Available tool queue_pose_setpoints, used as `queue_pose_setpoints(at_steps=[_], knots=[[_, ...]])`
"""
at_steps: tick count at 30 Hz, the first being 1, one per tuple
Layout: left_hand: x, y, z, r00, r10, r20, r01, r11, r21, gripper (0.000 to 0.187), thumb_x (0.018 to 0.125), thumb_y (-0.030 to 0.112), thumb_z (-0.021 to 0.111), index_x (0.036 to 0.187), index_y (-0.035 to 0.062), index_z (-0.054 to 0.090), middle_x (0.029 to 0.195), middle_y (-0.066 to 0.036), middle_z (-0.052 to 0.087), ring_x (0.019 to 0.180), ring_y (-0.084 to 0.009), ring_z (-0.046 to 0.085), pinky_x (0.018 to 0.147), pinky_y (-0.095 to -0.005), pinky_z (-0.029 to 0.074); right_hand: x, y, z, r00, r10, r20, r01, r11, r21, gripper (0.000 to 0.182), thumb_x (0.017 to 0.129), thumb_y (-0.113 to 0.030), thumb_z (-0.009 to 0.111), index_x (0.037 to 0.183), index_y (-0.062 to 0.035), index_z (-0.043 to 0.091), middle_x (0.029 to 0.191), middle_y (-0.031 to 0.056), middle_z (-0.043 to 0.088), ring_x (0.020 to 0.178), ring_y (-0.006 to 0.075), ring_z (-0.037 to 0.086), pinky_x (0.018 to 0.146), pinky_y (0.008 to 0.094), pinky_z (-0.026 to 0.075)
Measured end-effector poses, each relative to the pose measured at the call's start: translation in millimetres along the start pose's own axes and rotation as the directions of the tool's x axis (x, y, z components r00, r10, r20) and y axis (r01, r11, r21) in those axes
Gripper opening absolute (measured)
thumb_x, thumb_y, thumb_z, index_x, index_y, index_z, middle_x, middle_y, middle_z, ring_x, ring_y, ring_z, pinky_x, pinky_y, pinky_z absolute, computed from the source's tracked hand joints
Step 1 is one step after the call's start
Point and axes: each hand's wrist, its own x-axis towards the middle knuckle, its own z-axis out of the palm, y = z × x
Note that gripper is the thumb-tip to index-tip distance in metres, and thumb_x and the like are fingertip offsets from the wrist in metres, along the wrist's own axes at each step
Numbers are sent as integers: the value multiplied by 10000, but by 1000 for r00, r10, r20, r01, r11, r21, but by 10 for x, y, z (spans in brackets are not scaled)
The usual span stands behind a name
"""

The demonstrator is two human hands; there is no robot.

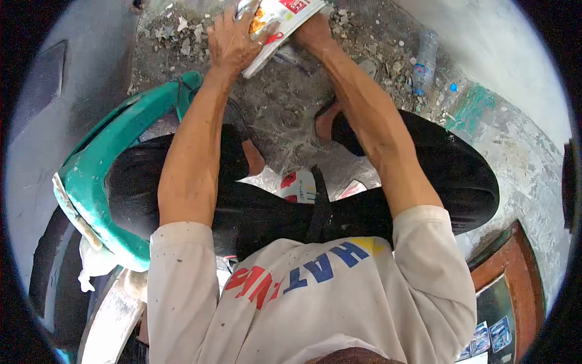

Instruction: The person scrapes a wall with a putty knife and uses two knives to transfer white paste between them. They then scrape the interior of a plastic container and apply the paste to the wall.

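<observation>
We are resting our left hand [234, 45], fingers loosely spread, on a printed white packet [277, 25] over the debris-strewn floor [273, 109]; our right hand [313, 35] is sitting partly hidden behind it. Whether either is gripping, we cannot tell.

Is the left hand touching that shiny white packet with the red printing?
Touching. The head view shows the left hand laid on the shiny white packet, its thumb over the printed face.
</observation>
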Motion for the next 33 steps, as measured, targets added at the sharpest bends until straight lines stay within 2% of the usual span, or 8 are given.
queue_pose_setpoints(at_steps=[4,6,8,15,17,25,27,33], knots=[[60,-167,126,999,-14,34,22,964,-265,1085,720,866,701,1626,348,408,1722,-180,262,1562,-438,272,1275,-585,226,-5,-433,-762,870,142,472,-50,978,-202,355,965,-179,567,1283,-130,716,1150,220,721,802,371,772,632,537,617],[105,-125,60,996,-35,76,55,961,-272,1158,678,890,719,1637,330,392,1707,-217,277,1552,-452,288,1263,-584,245,-264,-665,-1054,876,150,459,-91,985,-148,344,963,-173,570,1264,-102,720,1181,225,709,819,376,773,657,542,617],[37,-9,57,996,-47,-74,45,999,-30,840,955,713,575,1575,153,486,1511,-189,503,1355,-416,471,1119,-588,355,-429,-818,-1055,866,158,474,-137,987,-78,335,960,-167,573,1245,-75,725,1211,229,697,836,381,774,682,546,617],[34,34,-57,999,-46,-17,46,999,13,800,973,679,555,1603,200,440,1522,-165,504,1354,-408,484,1123,-578,358,13,-957,-337,988,78,130,-102,976,191,314,949,-253,601,1155,-71,754,1063,250,763,901,343,784,673,527,631],[27,4,-14,997,-23,-70,23,1000,-9,800,972,683,553,1602,201,445,1512,-173,509,1348,-413,487,1121,-569,362,-129,-985,-631,839,143,525,-164,986,-6,280,939,-237,608,1106,-64,750,1031,238,751,859,360,779,650,522,629],[19,-7,138,968,46,-248,-34,998,53,828,950,708,569,1585,183,481,1538,-191,474,1387,-413,452,1083,-593,372,-650,-1170,-376,887,124,444,-150,989,22,372,931,-217,611,1280,-103,671,1163,206,688,826,394,761,646,525,604],[33,21,-18,998,-21,-56,20,1000,-24,834,941,716,581,1573,177,502,1542,-192,470,1399,-420,443,1106,-602,359,-347,-1143,118,709,89,699,-124,992,-1,367,921,-220,618,1275,-153,686,1164,205,676,823,412,758,662,520,607],[84,-7,-26,996,-77,55,86,980,-182,784,942,684,607,1529,167,556,1538,-183,477,1398,-403,447,1129,-580,358,-403,-1120,-867,853,242,462,-171,967,-191,292,906,-240,630,1134,-107,755,1012,188,765,846,370,769,686,502,620]])
